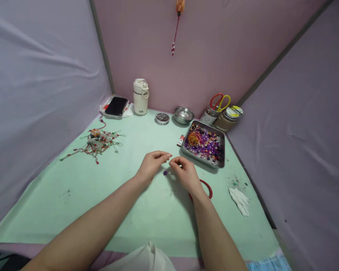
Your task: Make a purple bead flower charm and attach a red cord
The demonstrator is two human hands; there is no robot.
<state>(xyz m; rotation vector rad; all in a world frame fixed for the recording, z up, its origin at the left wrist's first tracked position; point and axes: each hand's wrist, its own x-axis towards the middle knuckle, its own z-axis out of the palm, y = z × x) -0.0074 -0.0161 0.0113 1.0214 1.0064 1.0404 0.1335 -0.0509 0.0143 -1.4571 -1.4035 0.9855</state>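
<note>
My left hand (152, 164) and my right hand (185, 173) meet over the middle of the green table (73, 188), fingertips almost touching. Both hands are pinched closed, apparently on a thin thread too fine to make out. A small purple bead (165, 172) lies or hangs just below the fingertips. A red cord loop (208, 188) rests on the table by my right wrist. To the right of my hands stands a metal tray (222, 150) filled with purple and mixed beads and a coil of gold wire.
A pile of finished beaded strands (97, 143) lies at the left. At the back stand a phone (116, 105), a white bottle (140, 96), a small tin (162, 118), a metal bowl (183, 114), jars with scissors (219, 102). A white tissue (239, 200) lies at the right.
</note>
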